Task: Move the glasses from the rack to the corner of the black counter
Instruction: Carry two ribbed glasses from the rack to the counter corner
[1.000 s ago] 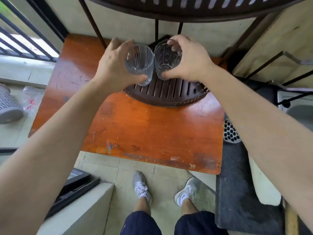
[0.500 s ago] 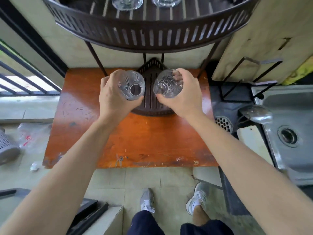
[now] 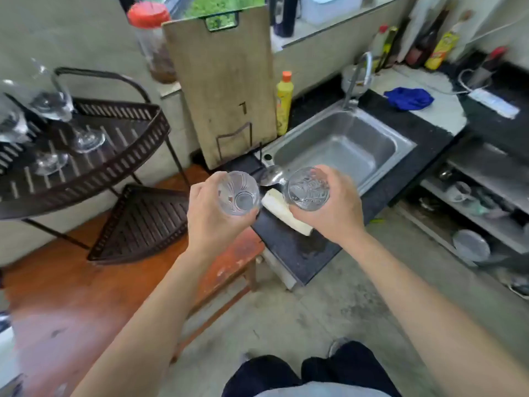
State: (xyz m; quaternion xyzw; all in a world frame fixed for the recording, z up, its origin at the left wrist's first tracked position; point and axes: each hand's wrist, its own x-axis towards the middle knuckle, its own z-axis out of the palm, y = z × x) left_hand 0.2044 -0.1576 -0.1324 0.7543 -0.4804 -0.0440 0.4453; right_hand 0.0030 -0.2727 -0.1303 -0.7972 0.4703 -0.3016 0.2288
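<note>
My left hand (image 3: pixel 213 214) grips a clear patterned glass (image 3: pixel 239 193), its mouth tilted toward me. My right hand (image 3: pixel 332 209) holds a second clear glass (image 3: pixel 307 188) the same way. Both glasses hang in the air above the near corner of the black counter (image 3: pixel 297 250), right of the wooden table. The dark metal corner rack (image 3: pixel 120 150) stands at the left; its upper shelf carries several upturned stemmed glasses (image 3: pixel 86 136), and its lower shelf (image 3: pixel 143 222) is bare.
A steel sink (image 3: pixel 340 144) with a tap sits behind the counter corner. A white bar (image 3: pixel 286 214) and a ladle (image 3: pixel 272 176) lie on the counter. A wooden cutting board (image 3: pixel 223 84) leans against the wall beside a yellow bottle (image 3: pixel 284 103). The orange wooden table (image 3: pixel 71 296) is at the left.
Both hands carried the glasses off the lower rack shelf and to the right. The view swung from the table toward the sink and black counter.
</note>
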